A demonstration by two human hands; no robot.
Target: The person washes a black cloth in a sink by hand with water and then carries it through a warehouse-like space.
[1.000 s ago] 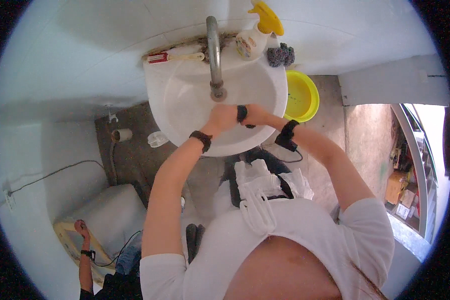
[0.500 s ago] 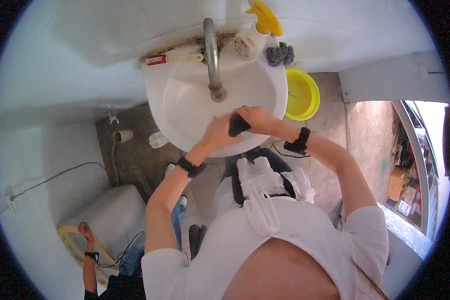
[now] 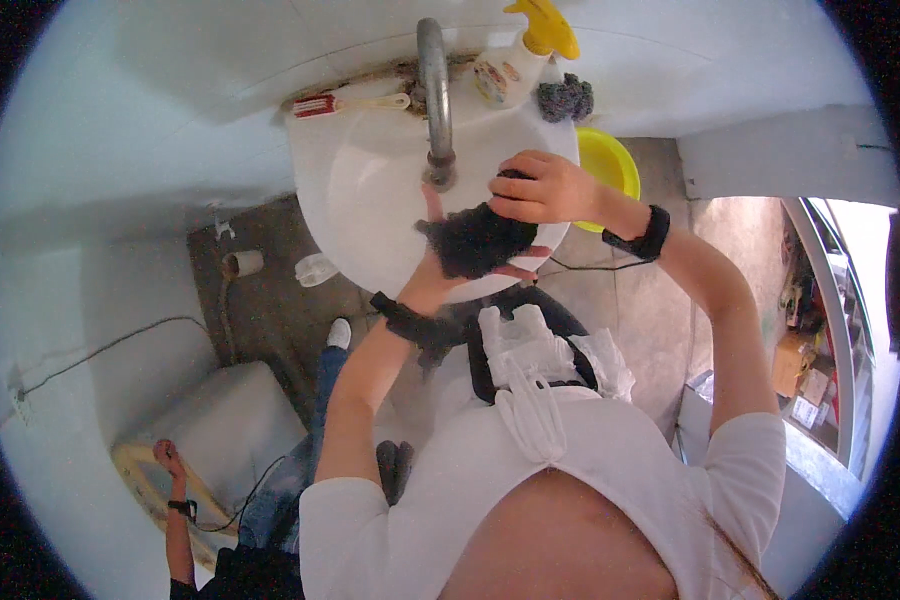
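Observation:
Over the white sink (image 3: pixel 360 225), a soft dark piece of black cloth (image 3: pixel 480 240) lies spread across my left hand (image 3: pixel 432 275). The left thumb and fingers stick out from its edges, stretched wide, with the palm hidden. My right hand (image 3: pixel 550 190) has its fingers curled round the upper right end of the cloth, where a black bit shows between them. Just beyond the left thumb hangs the mouth of the metal tap (image 3: pixel 437 110). I cannot make out water running from it.
A red-and-white-handled brush (image 3: pixel 350 103), a spray bottle with yellow trigger (image 3: pixel 510 72) and a dark scouring pad (image 3: pixel 566 98) sit along the sink's back. Right of the sink is a yellow basin (image 3: pixel 610 165). Another person's hand (image 3: pixel 169 457) shows at lower left.
The black cloth was bunched between my two joined hands; now it is spread over the left hand. My left fingers have opened out, and my right hand has moved right and up.

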